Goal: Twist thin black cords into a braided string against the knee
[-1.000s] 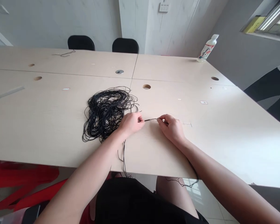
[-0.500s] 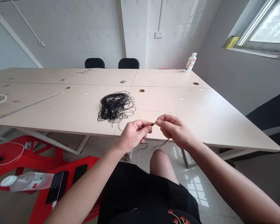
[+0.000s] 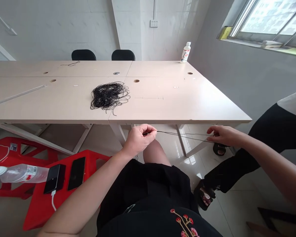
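My left hand point(image 3: 140, 140) is closed in a pinch on black cord, above my knee and just in front of the table edge. Two thin strands of the black cord point(image 3: 180, 134) stretch from it to the right. At their other end my right hand point(image 3: 222, 135) pinches the strands, off to the right and in front of the table. A tangled heap of black cord point(image 3: 108, 95) lies on the table, beyond my left hand.
The pale table point(image 3: 158, 110) spans the view. A white bottle point(image 3: 185, 52) stands at its far right. On a red stool point(image 3: 39, 207) at left lie phones and a clear bottle point(image 3: 22, 173). A person's dark-trousered leg point(image 3: 236, 164) is at right.
My hands have moved apart; the right one went far to the right, drawing the strands out between them. The view has shifted, and another person's legs now show at right.
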The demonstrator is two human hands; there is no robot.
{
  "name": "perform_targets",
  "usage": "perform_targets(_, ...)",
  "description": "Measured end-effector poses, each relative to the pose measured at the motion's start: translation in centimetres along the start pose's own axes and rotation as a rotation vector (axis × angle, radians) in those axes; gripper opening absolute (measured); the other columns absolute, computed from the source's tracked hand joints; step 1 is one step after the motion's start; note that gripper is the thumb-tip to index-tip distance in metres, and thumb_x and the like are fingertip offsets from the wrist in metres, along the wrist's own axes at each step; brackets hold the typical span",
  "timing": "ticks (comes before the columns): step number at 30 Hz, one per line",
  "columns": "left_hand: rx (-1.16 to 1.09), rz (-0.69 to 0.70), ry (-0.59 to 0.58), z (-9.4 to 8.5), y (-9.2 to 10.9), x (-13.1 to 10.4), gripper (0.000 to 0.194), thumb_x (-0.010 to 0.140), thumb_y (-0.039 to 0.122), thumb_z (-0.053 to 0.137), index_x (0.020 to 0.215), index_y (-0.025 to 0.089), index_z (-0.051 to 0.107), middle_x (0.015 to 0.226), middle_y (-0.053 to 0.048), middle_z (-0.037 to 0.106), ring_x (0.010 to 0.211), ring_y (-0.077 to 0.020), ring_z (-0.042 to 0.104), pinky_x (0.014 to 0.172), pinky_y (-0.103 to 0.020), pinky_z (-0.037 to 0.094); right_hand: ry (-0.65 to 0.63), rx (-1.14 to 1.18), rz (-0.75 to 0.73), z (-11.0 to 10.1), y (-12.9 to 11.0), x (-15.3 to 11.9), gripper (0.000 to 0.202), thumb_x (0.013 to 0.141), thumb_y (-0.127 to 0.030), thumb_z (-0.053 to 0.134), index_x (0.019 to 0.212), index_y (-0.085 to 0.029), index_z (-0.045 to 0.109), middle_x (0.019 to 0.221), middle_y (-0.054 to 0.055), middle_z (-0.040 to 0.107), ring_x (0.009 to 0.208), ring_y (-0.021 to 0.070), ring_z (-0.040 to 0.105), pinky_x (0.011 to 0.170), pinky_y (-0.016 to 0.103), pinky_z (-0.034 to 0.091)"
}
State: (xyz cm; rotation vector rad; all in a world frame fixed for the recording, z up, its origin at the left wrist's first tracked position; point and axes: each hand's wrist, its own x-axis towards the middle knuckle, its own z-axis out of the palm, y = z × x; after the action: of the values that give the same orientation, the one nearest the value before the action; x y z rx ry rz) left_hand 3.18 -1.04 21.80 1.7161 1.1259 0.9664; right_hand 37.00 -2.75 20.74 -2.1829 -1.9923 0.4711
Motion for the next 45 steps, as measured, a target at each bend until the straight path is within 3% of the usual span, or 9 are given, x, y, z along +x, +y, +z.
perform_targets(2,-0.019,-0.032,-0.021,0.5,-0.1,-0.3,0.014,0.074,0.029,0.059,0.076,0.016,0.065,0.074,-0.002,0.067,0.066,-0.0106,0.059,0.062,-0.022,0.048,0.123,-0.014,-0.020,1.5,-1.0,-0.6,0.032,0.057,-0.039,0.071,0.082,-0.020,0.065,0.087,0.011,0.065,0.082,0.0284,0.059,0.066,0.042,0.046)
perform_targets(4,-0.027,-0.054,-0.043,0.8,0.0,-0.7,0.014,0.074,0.029,0.060,0.076,0.016,0.065,0.075,-0.002,0.068,0.068,-0.0110,0.060,0.064,-0.022,0.049,0.204,0.249,-0.198,3.1,-4.5,-1.7,0.030,0.070,-0.040,0.062,0.094,-0.023,0.063,0.102,0.010,0.063,0.092,0.0246,0.058,0.075,0.041,0.048)
perform_targets(7,-0.031,-0.067,-0.087,1.2,0.6,-1.3,0.014,0.074,0.029,0.060,0.078,0.016,0.065,0.075,-0.002,0.068,0.070,-0.0118,0.061,0.066,-0.023,0.049,0.197,0.704,-0.479,5.1,-11.0,-3.3,0.030,0.073,-0.040,0.065,0.095,-0.022,0.057,0.093,0.005,0.062,0.085,0.0165,0.059,0.077,0.034,0.050)
perform_targets(9,-0.032,-0.071,-0.117,1.2,1.0,-1.5,0.015,0.075,0.029,0.059,0.078,0.016,0.065,0.075,-0.002,0.067,0.071,-0.0123,0.061,0.067,-0.024,0.049,0.161,0.834,-0.532,6.0,-13.8,-3.8,0.024,0.075,-0.035,0.065,0.091,-0.021,0.056,0.085,0.003,0.061,0.079,0.0136,0.058,0.074,0.032,0.051)
perform_targets(11,-0.020,-0.085,-0.139,1.1,1.3,-1.7,0.016,0.075,0.030,0.058,0.079,0.015,0.065,0.073,-0.002,0.066,0.071,-0.0130,0.061,0.068,-0.025,0.049,0.057,0.941,-0.524,6.3,-14.8,-3.6,0.019,0.076,-0.032,0.064,0.088,-0.020,0.058,0.079,0.002,0.061,0.074,0.0124,0.058,0.070,0.030,0.051)
perform_targets(14,0.002,-0.107,-0.147,0.5,1.1,-1.9,0.017,0.075,0.027,0.058,0.085,0.015,0.064,0.078,-0.003,0.066,0.075,-0.0137,0.061,0.071,-0.027,0.049,-0.104,1.052,-0.493,6.0,-14.4,-2.9,0.017,0.076,-0.032,0.065,0.084,-0.018,0.060,0.075,0.002,0.062,0.069,0.0116,0.058,0.063,0.028,0.051)
perform_targets(19,-0.008,-0.123,-0.184,-0.4,0.1,-2.4,0.025,0.076,0.022,0.057,0.100,0.017,0.061,0.092,-0.004,0.066,0.086,-0.0138,0.060,0.078,-0.028,0.049,-0.224,1.139,-0.472,5.4,-13.5,-2.2,0.016,0.077,-0.029,0.065,0.085,-0.018,0.059,0.074,0.001,0.061,0.066,0.0103,0.059,0.063,0.027,0.052)
perform_targets(29,0.017,-0.136,-0.143,-1.0,0.1,-2.1,0.016,0.077,0.026,0.059,0.088,0.017,0.066,0.085,-0.003,0.067,0.079,-0.0135,0.061,0.076,-0.027,0.049,-0.506,1.262,-0.441,5.3,-13.0,-1.7,0.022,0.074,-0.013,0.066,0.093,-0.018,0.056,0.084,0.000,0.060,0.076,0.0066,0.057,0.067,0.020,0.048)
perform_targets(45,0.010,-0.103,-0.091,-1.1,0.1,-2.3,0.021,0.075,0.024,0.061,0.095,0.017,0.065,0.086,-0.004,0.066,0.078,-0.0128,0.061,0.076,-0.027,0.050,-0.454,1.341,-0.396,6.0,-13.6,-1.2,0.013,0.077,-0.025,0.066,0.083,-0.017,0.059,0.067,-0.001,0.061,0.062,0.0087,0.058,0.059,0.024,0.049)
